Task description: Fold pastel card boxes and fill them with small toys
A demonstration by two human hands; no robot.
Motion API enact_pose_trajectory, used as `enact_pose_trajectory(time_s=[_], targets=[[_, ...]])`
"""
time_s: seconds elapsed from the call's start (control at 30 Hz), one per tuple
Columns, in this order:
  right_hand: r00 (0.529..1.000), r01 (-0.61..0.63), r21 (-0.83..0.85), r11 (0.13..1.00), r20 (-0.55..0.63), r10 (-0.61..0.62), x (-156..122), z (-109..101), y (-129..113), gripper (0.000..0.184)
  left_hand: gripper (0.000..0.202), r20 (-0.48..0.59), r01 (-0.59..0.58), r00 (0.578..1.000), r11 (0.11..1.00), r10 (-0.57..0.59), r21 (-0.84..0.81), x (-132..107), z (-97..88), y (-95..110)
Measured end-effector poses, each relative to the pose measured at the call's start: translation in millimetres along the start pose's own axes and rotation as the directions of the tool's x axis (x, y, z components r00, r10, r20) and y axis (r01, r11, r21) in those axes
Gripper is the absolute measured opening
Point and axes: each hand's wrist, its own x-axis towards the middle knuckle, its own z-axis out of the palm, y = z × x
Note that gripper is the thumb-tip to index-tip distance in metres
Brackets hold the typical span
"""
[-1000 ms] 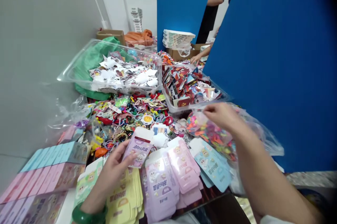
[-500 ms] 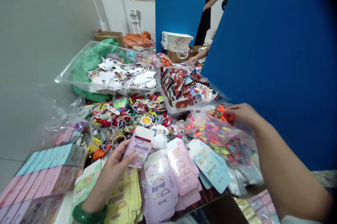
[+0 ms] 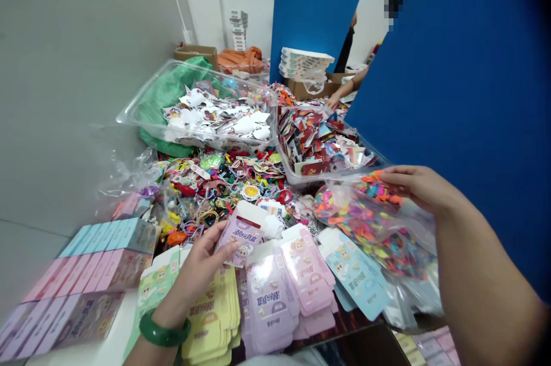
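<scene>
My left hand (image 3: 200, 271), with a green bangle at the wrist, grips a small purple carton (image 3: 241, 233) above stacks of flat pink (image 3: 307, 277), yellow (image 3: 210, 320) and light blue (image 3: 355, 271) cartons. My right hand (image 3: 415, 185) reaches into the mouth of a clear plastic bag (image 3: 370, 222) full of small colourful pieces, its fingers curled around some orange ones at the bag's top.
Two clear trays hold paper cut-outs (image 3: 219, 116) and red packets (image 3: 321, 145). Colourful hair ties (image 3: 224, 179) lie heaped between. Assembled boxes (image 3: 101, 260) line the left. Blue boards (image 3: 465, 96) stand right and behind. Another person's hand (image 3: 333, 101) works at the far end.
My right hand moved right from above the bag into its open top. The view shifted slightly left to right. My left hand still holds the purple carton.
</scene>
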Motion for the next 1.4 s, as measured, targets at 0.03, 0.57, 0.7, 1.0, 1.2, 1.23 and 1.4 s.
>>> enact_pose_trajectory(time_s=[0.03,0.57,0.7,1.0,1.2,1.23,1.4], targets=[[0.998,-0.035,0.123,0.992,0.061,0.027,-4.3,5.1,-8.1,0.011,0.047,0.002,-0.003,1.000,1.000,0.003,0.006,0.1,1.4,0.5],[0.667,0.499,0.157,0.852,0.559,-0.493,-89.8,170.1,-115.1,0.017,0.035,0.043,-0.159,0.985,0.978,0.166,-0.135,-1.8,17.0,-3.4],[0.617,0.755,-0.112,0.646,0.454,-0.643,-97.3,184.3,-116.5,0.012,0.036,0.040,-0.132,0.989,0.976,0.141,-0.174,-4.5,13.8,-4.8],[0.636,0.642,0.170,0.747,0.425,-0.644,-63.9,164.8,-116.4,0.023,0.029,-0.095,-0.143,0.987,0.975,0.128,-0.173,-8.0,-4.3,-6.9],[0.728,0.649,-0.260,0.715,0.484,-0.486,-11.8,220.4,-114.8,0.018,0.032,-0.316,-0.198,0.940,0.958,0.126,-0.207,-12.3,-35.4,5.5],[0.715,0.661,-0.277,0.697,0.516,-0.473,-7.8,234.0,-114.4,0.017,0.032,-0.327,-0.207,0.936,0.957,0.133,-0.203,-12.8,-38.5,6.2],[0.671,0.697,-0.258,0.669,0.563,-0.482,-6.3,284.4,-114.5,0.019,0.032,-0.372,-0.251,0.914,0.948,0.164,-0.198,-15.0,-47.5,5.3]])
